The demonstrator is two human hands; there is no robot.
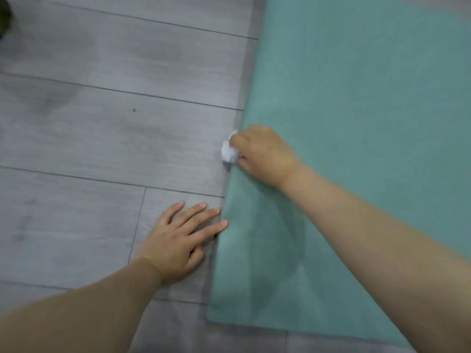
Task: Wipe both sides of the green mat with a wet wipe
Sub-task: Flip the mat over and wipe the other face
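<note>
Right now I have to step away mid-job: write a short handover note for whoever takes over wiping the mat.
Right hand: its grip is closed on the crumpled white wet wipe, which sits at the left edge of the flat green mat.
Left hand: open, flat on the grey wood-look floor beside the mat, fingertips reaching the mat's edge.
Mat: lies spread on the floor, one side up, near corner in view.
Done: cannot tell how much of the top has been wiped; no wet marks show.
Left: finish this side as needed, then flip the mat and wipe the underside.
</note>
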